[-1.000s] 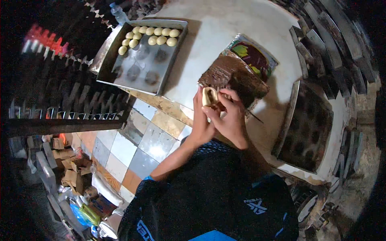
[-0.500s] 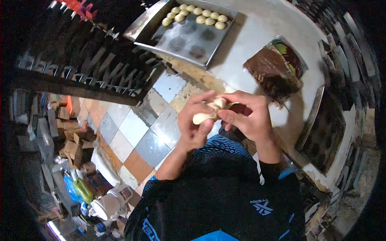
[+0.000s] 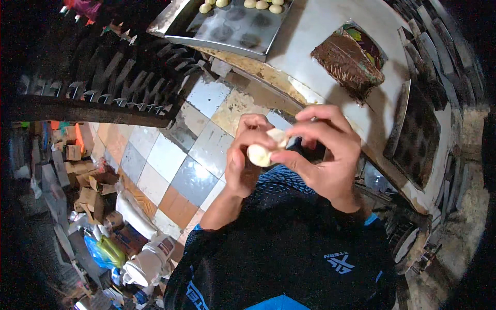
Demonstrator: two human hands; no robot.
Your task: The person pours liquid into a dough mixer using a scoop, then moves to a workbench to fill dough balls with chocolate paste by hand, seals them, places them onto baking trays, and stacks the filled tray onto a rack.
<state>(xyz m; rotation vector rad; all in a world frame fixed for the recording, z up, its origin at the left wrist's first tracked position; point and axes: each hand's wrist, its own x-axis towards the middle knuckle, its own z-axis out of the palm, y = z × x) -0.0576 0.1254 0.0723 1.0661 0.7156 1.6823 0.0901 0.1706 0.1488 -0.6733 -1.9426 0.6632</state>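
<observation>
My left hand [image 3: 243, 160] is wrapped round a piece of pale dough [image 3: 261, 155], held over the tiled floor just in front of my body. My right hand [image 3: 329, 155] pinches the same dough between thumb and fingers, its upper fingers curved over it. Beyond my hands, on the white counter [image 3: 294, 36], lies a slab of brown paste [image 3: 341, 59] on an opened printed wrapper [image 3: 364, 50]. A metal tray [image 3: 217, 41] farther back holds several round dough balls [image 3: 261, 5] toward its back, above dark stains on its bottom.
A dark tray [image 3: 413, 139] lies at the right, beside stacked metal pans [image 3: 439, 57]. A dark slatted rack [image 3: 119, 82] stands at the left over the tiled floor [image 3: 170, 175]. Cardboard boxes [image 3: 90, 204], bags [image 3: 103, 250] and white buckets [image 3: 150, 261] crowd the lower left.
My hands have moved toward my body, off the brown paste and over the floor. The dough has turned and its hollow no longer shows. The counter now sits higher in the view.
</observation>
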